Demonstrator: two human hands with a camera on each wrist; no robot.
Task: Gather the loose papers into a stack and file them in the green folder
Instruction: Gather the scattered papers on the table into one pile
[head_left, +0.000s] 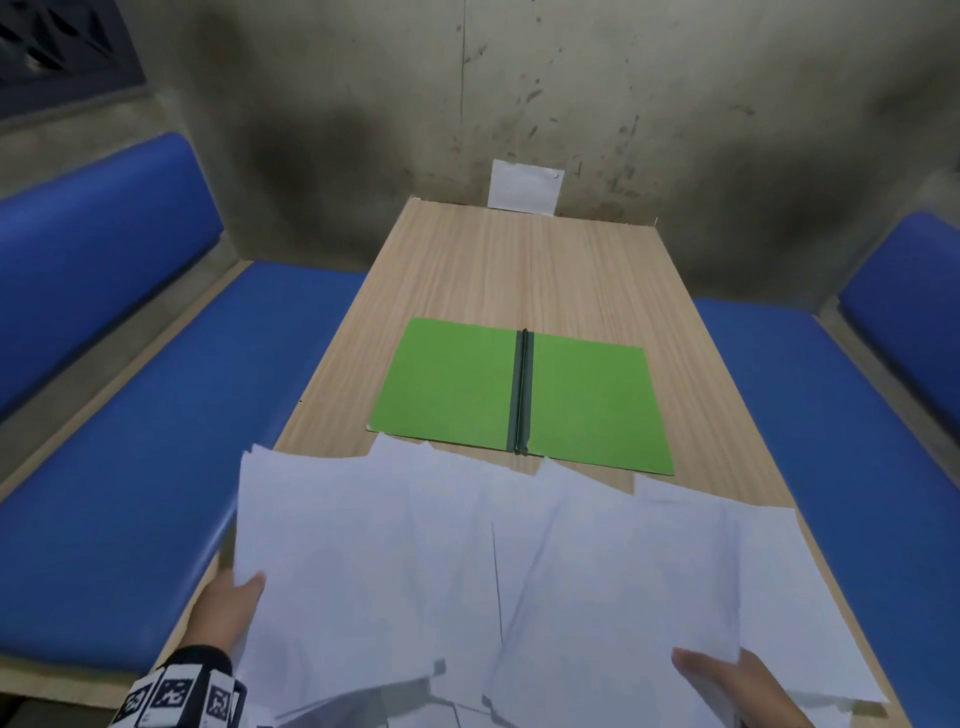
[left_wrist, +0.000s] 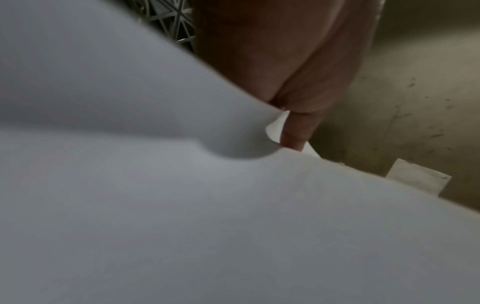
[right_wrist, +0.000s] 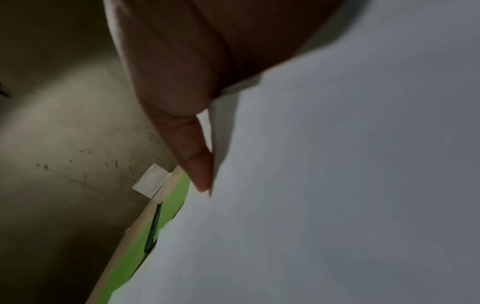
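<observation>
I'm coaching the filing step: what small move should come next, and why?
Probably draw both hands together to square the papers: they lie fanned, corners uneven, with the left hand and right hand holding opposite sides, while the green folder already lies open beyond.

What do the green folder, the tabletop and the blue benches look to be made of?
Green folder: matte card, probably; it lies flat and thin, with a dark spine strip. Tabletop: pale wood-grain surface, likely laminate, since the streaks run very evenly. Blue benches: smooth padded covering, perhaps vinyl, with a faint sheen.
</observation>
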